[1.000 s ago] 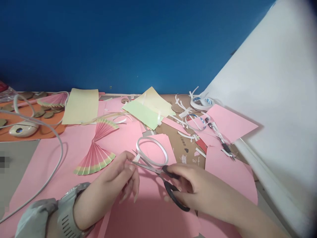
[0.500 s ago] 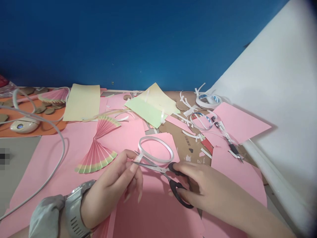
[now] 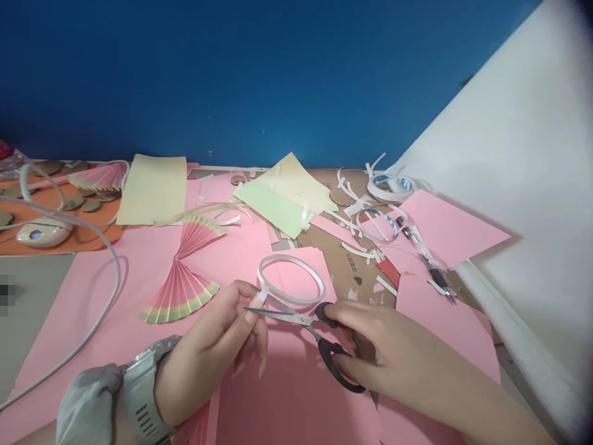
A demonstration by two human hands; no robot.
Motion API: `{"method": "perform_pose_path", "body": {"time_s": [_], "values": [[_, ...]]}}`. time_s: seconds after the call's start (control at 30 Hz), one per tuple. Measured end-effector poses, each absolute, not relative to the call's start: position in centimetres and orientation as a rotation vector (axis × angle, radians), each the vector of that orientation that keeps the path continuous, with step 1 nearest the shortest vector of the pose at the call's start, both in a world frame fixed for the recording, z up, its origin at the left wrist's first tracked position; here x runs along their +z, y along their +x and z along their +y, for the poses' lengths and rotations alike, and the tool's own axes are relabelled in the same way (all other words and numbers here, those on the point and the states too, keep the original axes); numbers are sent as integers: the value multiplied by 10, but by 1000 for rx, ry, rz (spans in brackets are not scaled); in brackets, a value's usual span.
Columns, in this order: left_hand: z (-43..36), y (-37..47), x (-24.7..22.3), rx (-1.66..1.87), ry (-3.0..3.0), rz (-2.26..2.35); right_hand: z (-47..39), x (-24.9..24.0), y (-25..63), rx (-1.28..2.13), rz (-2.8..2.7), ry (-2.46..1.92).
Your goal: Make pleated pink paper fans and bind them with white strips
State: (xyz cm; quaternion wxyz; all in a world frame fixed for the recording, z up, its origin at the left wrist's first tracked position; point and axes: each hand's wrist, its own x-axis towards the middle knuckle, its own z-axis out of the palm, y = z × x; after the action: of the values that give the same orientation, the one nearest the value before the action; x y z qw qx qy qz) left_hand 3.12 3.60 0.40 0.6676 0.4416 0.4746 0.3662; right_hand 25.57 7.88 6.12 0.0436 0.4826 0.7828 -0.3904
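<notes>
My left hand (image 3: 222,337) pinches the loose end of a thin white tape roll (image 3: 291,298) between thumb and index finger. My right hand (image 3: 370,346) holds black-handled scissors (image 3: 303,319), with fingers through both loops. The scissor blades point left, slightly apart, and lie across the tape end beside my left thumb. The tape ring stands tilted just above the blades, over pink paper. To the left of my left hand rests a pleated fan (image 3: 183,290) of pink, yellow and green paper.
Pink sheets (image 3: 139,259) cover much of the table. Farther back lie a yellow sheet (image 3: 152,190), a green sheet (image 3: 278,207) and tape strips. At the right are another tape roll (image 3: 391,188) and a pen (image 3: 428,259); at the left, a white device (image 3: 44,233) and a cable.
The scissor blades have tilted a little, and their tips have moved slightly left and down at the tape end. Both hands keep their hold.
</notes>
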Motion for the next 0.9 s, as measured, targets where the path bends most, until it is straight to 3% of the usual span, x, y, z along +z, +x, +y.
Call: {"method": "perform_pose_path", "body": {"time_s": [0.9], "values": [[38,33,4,807,1048,1124,75,42,260,-804,2568,1391]]}}
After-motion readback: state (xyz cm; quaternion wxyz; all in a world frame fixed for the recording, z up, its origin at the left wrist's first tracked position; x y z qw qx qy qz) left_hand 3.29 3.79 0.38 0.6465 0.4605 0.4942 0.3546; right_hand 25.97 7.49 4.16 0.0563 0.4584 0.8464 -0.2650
